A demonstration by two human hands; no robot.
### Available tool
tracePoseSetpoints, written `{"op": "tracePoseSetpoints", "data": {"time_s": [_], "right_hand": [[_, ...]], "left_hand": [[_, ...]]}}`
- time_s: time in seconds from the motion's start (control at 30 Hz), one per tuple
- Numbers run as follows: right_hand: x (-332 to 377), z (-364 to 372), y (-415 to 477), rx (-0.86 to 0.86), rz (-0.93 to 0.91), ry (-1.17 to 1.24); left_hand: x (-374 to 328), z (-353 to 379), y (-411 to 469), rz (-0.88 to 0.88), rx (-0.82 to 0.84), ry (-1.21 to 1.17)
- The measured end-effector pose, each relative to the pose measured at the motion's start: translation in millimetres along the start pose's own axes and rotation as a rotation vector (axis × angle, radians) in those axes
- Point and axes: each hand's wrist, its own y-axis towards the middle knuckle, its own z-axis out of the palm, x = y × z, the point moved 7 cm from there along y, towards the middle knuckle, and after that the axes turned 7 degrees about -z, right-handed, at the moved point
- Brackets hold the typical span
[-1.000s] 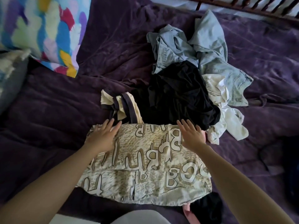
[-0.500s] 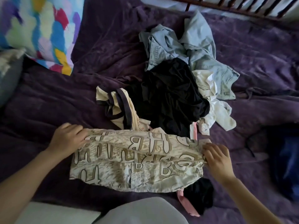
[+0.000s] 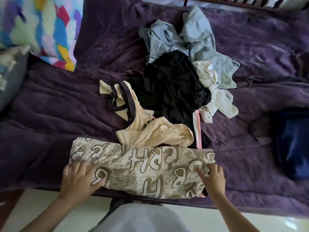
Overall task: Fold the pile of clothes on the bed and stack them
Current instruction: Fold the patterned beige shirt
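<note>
Pulled nearer, printed top (image 3: 142, 168) lies under left hand (image 3: 78, 180) and right hand (image 3: 213, 179), both flat.

Free room: bare purple blanket (image 3: 55, 118) on the left, as far as the pillows (image 3: 38, 30), and on the right, as far as a dark blue bundle (image 3: 291, 144). Obstacles: jeans (image 3: 205, 47), black garment (image 3: 172, 87), white garment (image 3: 217, 101) and cream top (image 3: 155, 133), heaped mid-bed, the top touching the folded printed cloth (image 3: 142, 168) along its far edge.

Purple bed (image 3: 58, 114), clothes pile (image 3: 172, 87), folded printed garment (image 3: 142, 169), colourful pillow (image 3: 41, 27)
</note>
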Motion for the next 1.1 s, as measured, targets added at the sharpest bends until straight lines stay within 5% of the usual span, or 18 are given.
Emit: {"op": "tracePoseSetpoints", "data": {"time_s": [0.07, 0.13, 0.2, 0.27, 0.47, 0.63, 0.8, 0.93, 1.1], "right_hand": [[10.2, 7.1, 9.1, -0.004, 0.109, 0.343], [19.2, 17.7, 15.5, 0.005, 0.171, 0.489], [13.2, 28.6, 23.5, 0.000, 0.269, 0.501], [8.6, 33.5, 27.8, 0.040, 0.348, 0.544], [15.6, -17.2, 61.9, -0.131, 0.231, 0.397], [-5.1, -4.8, 64.2, -0.081, 0.333, 0.472], [38.0, -36.6, 54.2, -0.086, 0.234, 0.460], [111.4, -66.3, 34.3, -0.061, 0.035, 0.298], [229.7, -43.7, -3.0, 0.167, -0.163, 0.415]], "left_hand": [[-25.8, -6.5, 1.8, 0.019, -0.016, -0.035], [-45.0, 15.0, 7.0, 0.063, 0.200, 0.011], [-49.9, 35.4, 13.4, 0.043, 0.353, 0.064], [-45.5, 50.6, 21.8, -0.028, 0.335, 0.121], [-32.8, 59.8, 58.3, -0.266, 0.464, 0.111], [-28.2, 56.6, 59.6, -0.281, 0.495, 0.124], [-77.3, 35.6, 31.8, 0.143, 0.120, -0.030], [-94.5, 73.6, -0.7, 0.271, 0.275, 0.024], [-89.7, 86.6, 16.4, 0.126, 0.428, -0.012]]}}
